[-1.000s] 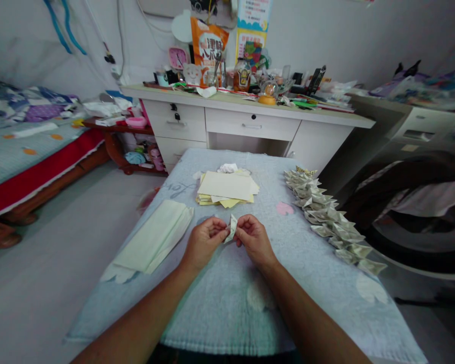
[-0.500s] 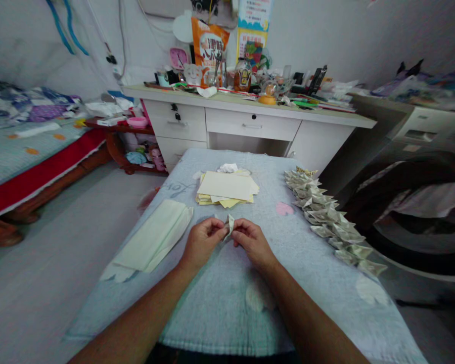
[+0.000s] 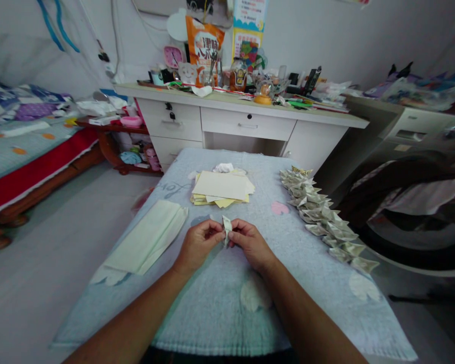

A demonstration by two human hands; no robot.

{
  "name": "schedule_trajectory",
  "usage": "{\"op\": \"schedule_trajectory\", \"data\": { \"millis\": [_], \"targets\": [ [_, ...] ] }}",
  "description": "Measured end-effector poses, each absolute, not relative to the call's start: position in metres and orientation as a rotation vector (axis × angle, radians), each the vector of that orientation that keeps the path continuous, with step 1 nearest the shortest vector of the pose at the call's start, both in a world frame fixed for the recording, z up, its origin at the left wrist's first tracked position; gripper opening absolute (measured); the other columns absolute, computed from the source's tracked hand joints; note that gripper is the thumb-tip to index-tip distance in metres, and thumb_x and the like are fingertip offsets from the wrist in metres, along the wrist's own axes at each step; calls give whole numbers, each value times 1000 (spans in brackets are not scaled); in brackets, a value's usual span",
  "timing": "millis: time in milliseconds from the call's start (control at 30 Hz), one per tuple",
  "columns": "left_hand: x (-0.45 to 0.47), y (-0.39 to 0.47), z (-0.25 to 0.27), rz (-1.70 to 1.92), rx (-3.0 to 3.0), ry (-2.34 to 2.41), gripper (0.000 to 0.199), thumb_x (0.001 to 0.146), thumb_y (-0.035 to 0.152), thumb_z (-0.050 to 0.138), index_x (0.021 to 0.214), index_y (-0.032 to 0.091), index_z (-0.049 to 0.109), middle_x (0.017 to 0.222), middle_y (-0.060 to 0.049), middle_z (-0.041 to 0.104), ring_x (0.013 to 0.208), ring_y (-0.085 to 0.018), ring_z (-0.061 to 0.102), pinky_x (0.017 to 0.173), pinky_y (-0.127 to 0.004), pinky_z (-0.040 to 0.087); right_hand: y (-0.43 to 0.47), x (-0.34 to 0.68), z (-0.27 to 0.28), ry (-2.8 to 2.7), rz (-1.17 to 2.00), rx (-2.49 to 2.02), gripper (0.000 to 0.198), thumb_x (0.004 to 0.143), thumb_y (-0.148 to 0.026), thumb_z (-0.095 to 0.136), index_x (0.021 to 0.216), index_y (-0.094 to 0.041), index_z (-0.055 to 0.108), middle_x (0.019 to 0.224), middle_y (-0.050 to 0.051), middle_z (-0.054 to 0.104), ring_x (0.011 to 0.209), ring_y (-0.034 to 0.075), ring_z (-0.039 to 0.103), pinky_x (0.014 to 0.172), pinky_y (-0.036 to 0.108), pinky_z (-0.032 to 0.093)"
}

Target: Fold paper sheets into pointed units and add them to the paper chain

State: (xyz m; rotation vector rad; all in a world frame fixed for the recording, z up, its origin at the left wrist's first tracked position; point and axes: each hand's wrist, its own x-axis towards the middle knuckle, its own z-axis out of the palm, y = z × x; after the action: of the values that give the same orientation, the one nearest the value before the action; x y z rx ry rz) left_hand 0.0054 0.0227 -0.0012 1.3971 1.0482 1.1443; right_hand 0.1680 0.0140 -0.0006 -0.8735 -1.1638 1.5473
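Note:
Between my two hands, above the middle of the cloth-covered table (image 3: 227,323), is a small folded piece of paper (image 3: 226,226), pale with a pointed top. My left hand (image 3: 202,240) pinches its left side with thumb and forefinger. From the right, my right hand (image 3: 248,241) grips it with the thumb pressed on its face. Beyond the hands lies a stack of cream and yellow paper sheets (image 3: 222,185). Left of my left hand rests a pile of long pale green paper sheets (image 3: 147,237). Several folded paper pieces (image 3: 318,207) with pointed tips stand in rows along the right edge.
A white crumpled tissue (image 3: 223,167) lies behind the stack. Past the table stands a white desk (image 3: 246,124) loaded with jars, a clock and a snack bag. A bed (image 3: 34,146) is at left, a washing machine (image 3: 413,131) close on the right.
The folded paper has turned slightly between my fingers, and my right thumb now lies across its face. The whole view has shifted a little.

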Motion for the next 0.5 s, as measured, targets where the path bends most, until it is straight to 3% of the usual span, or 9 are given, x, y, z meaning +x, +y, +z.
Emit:
{"op": "schedule_trajectory", "data": {
  "millis": [300,500],
  "targets": [
    [4,24,-4,1140,1458,1066,13,74,25,68,75,16,59,68,2,60,64,-11,57,61,-22,44,11,169,4,-1193,1538,-840,18,74,-34,70,84,-19,68,76,0,59,61,10,47,59,24,37],
    [8,22,-4,1115,1526,1077,24,72,27,72,67,17,51,63,5,51,60,-9,50,58,-20,40,13,170,0,-1132,1608,-860,22,72,-37,71,75,-17,63,63,-2,54,57,10,45,57,23,35]
  ]
}}
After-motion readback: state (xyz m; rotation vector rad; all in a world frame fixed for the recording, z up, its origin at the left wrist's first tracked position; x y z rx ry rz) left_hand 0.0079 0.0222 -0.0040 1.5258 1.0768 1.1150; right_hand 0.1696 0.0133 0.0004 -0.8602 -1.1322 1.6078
